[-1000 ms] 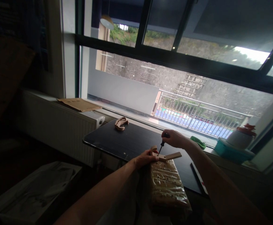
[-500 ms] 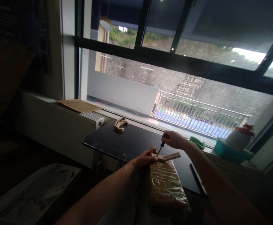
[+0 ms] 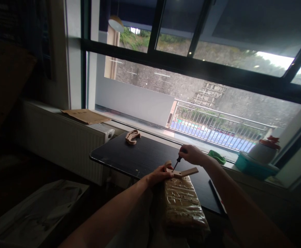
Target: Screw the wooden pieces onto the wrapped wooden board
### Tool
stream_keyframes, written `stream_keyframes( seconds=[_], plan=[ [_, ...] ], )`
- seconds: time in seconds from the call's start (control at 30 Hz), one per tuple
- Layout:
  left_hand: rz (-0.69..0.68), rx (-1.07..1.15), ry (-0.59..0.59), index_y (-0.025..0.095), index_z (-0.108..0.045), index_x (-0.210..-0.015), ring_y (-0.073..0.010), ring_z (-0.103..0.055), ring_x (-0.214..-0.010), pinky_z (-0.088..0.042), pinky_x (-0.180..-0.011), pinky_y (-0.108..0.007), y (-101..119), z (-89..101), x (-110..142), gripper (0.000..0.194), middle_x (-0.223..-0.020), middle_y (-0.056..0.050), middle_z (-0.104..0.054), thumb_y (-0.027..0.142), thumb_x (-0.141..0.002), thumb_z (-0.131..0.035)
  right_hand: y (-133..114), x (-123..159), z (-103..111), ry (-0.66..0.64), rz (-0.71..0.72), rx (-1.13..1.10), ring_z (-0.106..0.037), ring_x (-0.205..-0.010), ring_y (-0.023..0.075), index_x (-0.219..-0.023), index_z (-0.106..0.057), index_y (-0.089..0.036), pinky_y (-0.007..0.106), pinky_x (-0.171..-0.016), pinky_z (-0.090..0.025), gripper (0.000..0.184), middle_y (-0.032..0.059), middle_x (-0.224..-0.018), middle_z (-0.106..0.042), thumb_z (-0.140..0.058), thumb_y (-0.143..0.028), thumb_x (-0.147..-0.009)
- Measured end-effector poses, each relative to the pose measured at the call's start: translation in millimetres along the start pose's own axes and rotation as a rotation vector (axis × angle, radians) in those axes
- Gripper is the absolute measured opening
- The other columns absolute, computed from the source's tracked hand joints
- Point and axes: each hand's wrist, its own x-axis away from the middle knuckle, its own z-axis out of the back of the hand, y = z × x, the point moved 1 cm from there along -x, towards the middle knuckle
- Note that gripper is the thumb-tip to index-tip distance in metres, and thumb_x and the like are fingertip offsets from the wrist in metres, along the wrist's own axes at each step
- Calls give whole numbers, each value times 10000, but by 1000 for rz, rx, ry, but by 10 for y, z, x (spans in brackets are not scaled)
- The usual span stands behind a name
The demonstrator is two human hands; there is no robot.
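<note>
My right hand [image 3: 190, 154] is closed round the dark handle of a screwdriver [image 3: 176, 164], whose shaft slants down to the left. Its tip meets a pale wooden hook [image 3: 188, 172], at a spot close to my left fingers. With thumb and fingers, my left hand [image 3: 162, 175] grips the curled end of that hook. Under the hook is a brown block wrapped in clear plastic [image 3: 183, 199], with small dark spots on its top. Whether a screw sits under the tip is too small to tell.
More curved wooden pieces [image 3: 133, 137] lie at the far left of the black table [image 3: 109, 152]. A brown envelope [image 3: 86, 116] rests above the radiator [image 3: 62, 137]. A green cloth [image 3: 217, 156] and a teal box [image 3: 256, 166] are on the windowsill. At lower left stands an open box [image 3: 37, 213].
Hardly anything differs. The view has shifted very slightly, while both hands, the screwdriver and the wooden hook keep the same arrangement.
</note>
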Motion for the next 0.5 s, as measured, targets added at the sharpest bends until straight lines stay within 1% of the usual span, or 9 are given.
stream_keyframes(
  seconds=[0.13, 0.27, 0.37, 0.5],
  plan=[
    [0, -11, -1, 154, -572, -941, -142, -531, -752, -378, -764, -285, 11, -4, 9, 462, -788, 10, -561, 269, -561, -807, -39, 17, 52, -21, 30, -10, -579, -693, 134, -992, -646, -169, 240, -587, -409, 255, 57, -886, -677, -515, -340, -857],
    [9, -14, -13, 146, -581, -947, -142, -533, -759, -380, -757, -280, 58, -20, 54, 450, -800, 2, -569, 260, -575, -805, -61, 18, 84, -36, 62, -8, -573, -682, 120, -969, -655, -202, 237, -608, -416, 207, 29, -880, -674, -517, -303, -853],
    [15, -15, -10, 136, -587, -972, -146, -537, -777, -384, -766, -281, 74, -23, 66, 455, -823, -7, -576, 255, -588, -801, -59, 7, 60, -28, 48, 12, -565, -679, 121, -931, -659, -196, 247, -623, -421, 185, 31, -860, -667, -520, -295, -859],
    [10, -16, 1, 137, -585, -967, -143, -535, -766, -386, -767, -283, 45, -12, 38, 456, -812, -1, -566, 244, -581, -802, -52, -4, 14, -12, 3, 39, -573, -707, 127, -978, -631, -170, 287, -665, -461, 238, 31, -873, -645, -513, -361, -899]
  ],
)
